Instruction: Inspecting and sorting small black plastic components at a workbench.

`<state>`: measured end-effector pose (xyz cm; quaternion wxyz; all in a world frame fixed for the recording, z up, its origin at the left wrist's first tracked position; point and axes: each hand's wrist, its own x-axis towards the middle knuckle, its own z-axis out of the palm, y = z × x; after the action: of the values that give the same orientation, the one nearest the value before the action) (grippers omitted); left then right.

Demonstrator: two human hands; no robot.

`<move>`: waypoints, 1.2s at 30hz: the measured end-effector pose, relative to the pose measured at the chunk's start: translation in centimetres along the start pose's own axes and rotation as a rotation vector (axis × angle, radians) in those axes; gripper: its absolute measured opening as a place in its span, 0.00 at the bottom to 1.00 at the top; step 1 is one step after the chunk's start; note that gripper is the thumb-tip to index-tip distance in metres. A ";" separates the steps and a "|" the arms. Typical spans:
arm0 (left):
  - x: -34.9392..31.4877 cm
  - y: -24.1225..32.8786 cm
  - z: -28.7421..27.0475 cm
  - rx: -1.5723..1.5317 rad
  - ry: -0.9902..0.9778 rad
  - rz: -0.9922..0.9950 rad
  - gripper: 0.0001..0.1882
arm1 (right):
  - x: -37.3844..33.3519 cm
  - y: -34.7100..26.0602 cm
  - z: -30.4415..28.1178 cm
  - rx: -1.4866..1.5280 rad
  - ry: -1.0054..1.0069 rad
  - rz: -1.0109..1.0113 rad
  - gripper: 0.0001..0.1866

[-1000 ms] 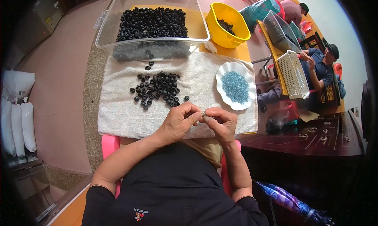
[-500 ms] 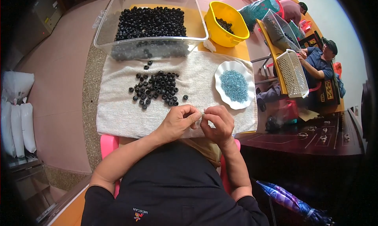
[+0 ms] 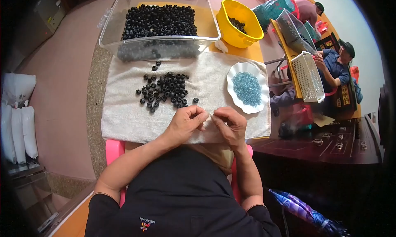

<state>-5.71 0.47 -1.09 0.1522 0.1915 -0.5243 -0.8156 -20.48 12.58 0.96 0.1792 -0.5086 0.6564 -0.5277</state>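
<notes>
Just in front of my body, my left hand (image 3: 186, 124) is closed in a pinch of thumb and forefinger. My right hand (image 3: 232, 126) pinches close beside it, with a narrow gap between the two sets of fingertips. Something tiny and pale shows at the fingertips, too small to name. Beyond my left hand lies a loose heap of round black beads with holes (image 3: 171, 88) on a white towel (image 3: 123, 119). A white wavy-edged plate (image 3: 250, 110) holding small clear-blue beads (image 3: 246, 88) sits beyond my right hand.
A clear plastic bin (image 3: 206, 41) full of black beads stands at the far edge, beside a yellow basin (image 3: 243, 42) with more. At right, another person (image 3: 335, 68) works by a white perforated basket (image 3: 307, 78). A folded umbrella (image 3: 307, 210) lies lower right; white sacks (image 3: 29, 132) stand left.
My fingertips have drawn slightly apart; they were together before. The right hand has shifted a little upward. The bead heap and plate look the same.
</notes>
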 end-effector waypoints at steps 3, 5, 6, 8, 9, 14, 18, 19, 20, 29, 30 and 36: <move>0.1 0.0 -0.1 -0.092 0.065 -0.007 0.11 | 0.3 0.0 -0.6 0.015 0.024 0.030 0.08; 0.2 -0.1 0.0 -0.090 0.086 -0.010 0.10 | 0.4 0.3 -0.8 0.018 0.058 0.040 0.08; 0.2 -0.1 0.0 -0.088 0.104 -0.009 0.10 | 0.4 0.3 -0.9 0.017 0.060 0.043 0.08; 0.1 0.0 0.0 -0.119 0.110 -0.019 0.10 | 0.4 0.2 -1.2 -0.067 0.064 -0.005 0.07; 0.1 0.0 0.0 -0.149 0.118 -0.027 0.10 | 0.4 0.2 -1.2 -0.066 0.064 -0.003 0.07; -0.2 0.5 -0.3 -0.161 0.134 0.010 0.10 | 0.3 0.3 -1.4 -0.063 0.123 -0.045 0.07; -0.2 1.7 -0.9 -0.208 0.154 0.114 0.10 | 0.1 0.4 -2.0 -0.049 0.154 -0.031 0.06; -0.2 2.2 -1.1 -0.221 0.164 0.119 0.09 | 0.1 0.2 -2.2 -0.057 0.158 -0.035 0.06; -0.2 2.5 -1.4 -0.219 0.165 0.117 0.09 | 0.1 0.2 -2.3 -0.065 0.162 -0.040 0.06; 0.0 3.0 -2.1 -0.201 0.204 0.141 0.10 | 0.1 0.0 -2.0 -0.131 0.025 -0.008 0.08; -0.1 3.0 -2.1 -0.198 0.207 0.141 0.10 | 0.2 -0.4 -1.8 -0.128 0.025 -0.009 0.08; -0.2 3.7 -2.6 -0.207 0.214 0.164 0.09 | 1.0 -1.1 -0.4 -0.275 -0.100 -0.200 0.11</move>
<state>-4.09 -3.02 1.32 0.2922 0.2169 -0.4323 -0.8251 -20.71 12.01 2.33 0.0871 -0.6168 0.6586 -0.4221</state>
